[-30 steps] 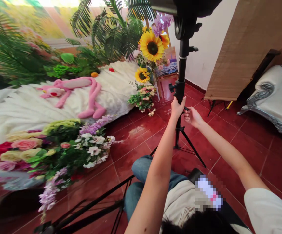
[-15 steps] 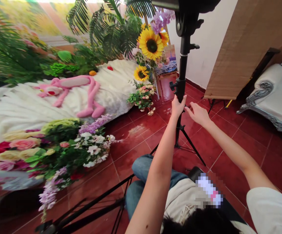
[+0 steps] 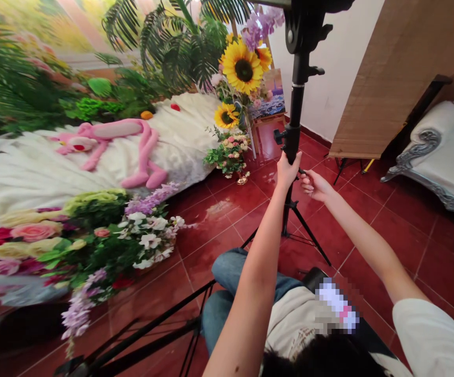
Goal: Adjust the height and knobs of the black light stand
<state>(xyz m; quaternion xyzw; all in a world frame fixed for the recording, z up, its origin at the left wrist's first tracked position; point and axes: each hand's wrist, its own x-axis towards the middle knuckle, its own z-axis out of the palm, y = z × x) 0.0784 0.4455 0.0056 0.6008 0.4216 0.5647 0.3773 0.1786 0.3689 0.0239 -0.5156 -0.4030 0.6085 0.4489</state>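
Observation:
My left hand (image 3: 288,166) is wrapped around a black tripod stand's upright pole (image 3: 296,107), just below a clamp collar (image 3: 290,139). Close on its right, my right hand (image 3: 315,185) has its fingers curled in a pinch at a small black knob (image 3: 302,171) that sticks out from the pole. Most of that knob is hidden by the fingertips. Higher up, the pole carries a black bracket (image 3: 303,31) with side knobs, and its top runs out of view. The stand's thin legs (image 3: 313,235) spread over the red tiles.
Jeans-clad legs (image 3: 229,272) lie beneath my arms, near another black tripod leg (image 3: 144,335). On the left are artificial flowers (image 3: 148,230) and a pink plush toy (image 3: 120,131) on white fabric (image 3: 187,125). Sunflowers (image 3: 243,68) stand behind the pole; a white sofa (image 3: 446,146) is right.
My right hand's fingers have gone from stretched out beside the pole to curled in at the knob. My left hand keeps its hold on the pole. The view has shifted slightly.

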